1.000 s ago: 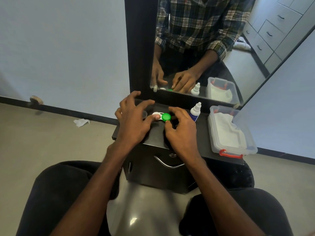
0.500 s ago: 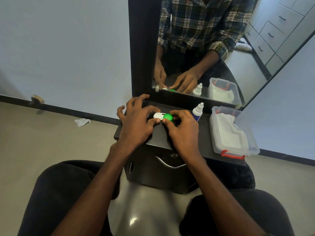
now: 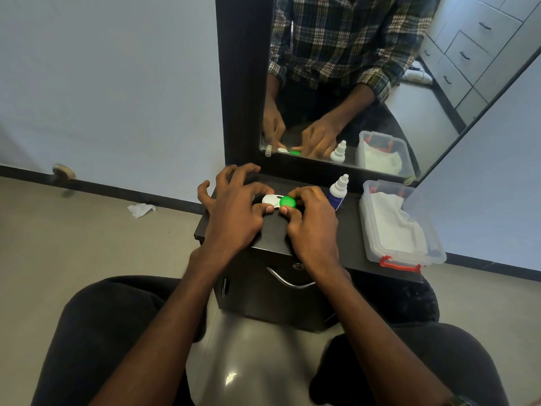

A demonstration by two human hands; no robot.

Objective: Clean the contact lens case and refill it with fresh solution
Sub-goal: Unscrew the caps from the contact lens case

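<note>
Both hands are on the small white plastic contact lens case [image 3: 270, 199] sitting on the black cabinet top [image 3: 272, 232]: left hand [image 3: 234, 213] pinches the white end, right hand [image 3: 313, 221] has fingers curled around the round green cap [image 3: 287, 202]. A white dropper bottle with a blue label [image 3: 338, 191] stands just right of that hand, and a clear plastic box with red latches [image 3: 398, 227] is further right.

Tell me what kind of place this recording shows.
Probably a bedroom or dressing corner at home: a tall dark-framed mirror stands behind a small black cabinet, drawer units appear in the reflection, and the person's hands work on a contact lens case on the cabinet top.
</note>
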